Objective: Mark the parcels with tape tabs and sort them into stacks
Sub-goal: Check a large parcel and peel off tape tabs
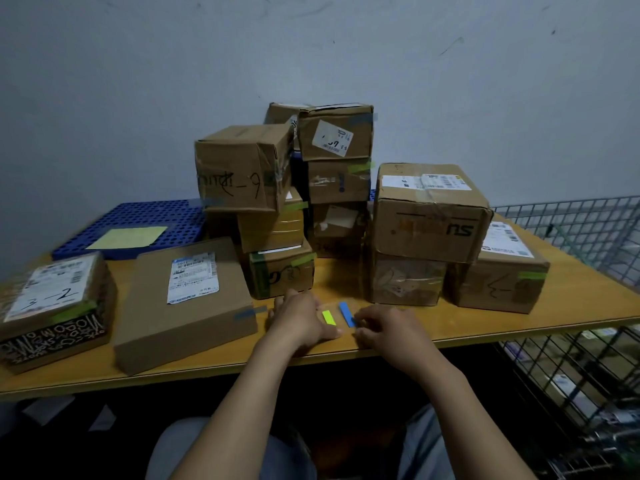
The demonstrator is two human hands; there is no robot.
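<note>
Blue tape tab [346,314] flat on table [485,323] by front edge, beside green tab [328,317] | my right hand [388,329] pinches its near end | left hand [299,317] flat, pressing down | risk: hasty peel, tab curls and sticks to itself

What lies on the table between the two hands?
In the head view, a yellow-green tab beside the left hand and a blue tab whose near end the right hand pinches.

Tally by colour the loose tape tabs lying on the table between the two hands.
yellow-green tape tab: 1
blue tape tab: 1
Total: 2
</note>
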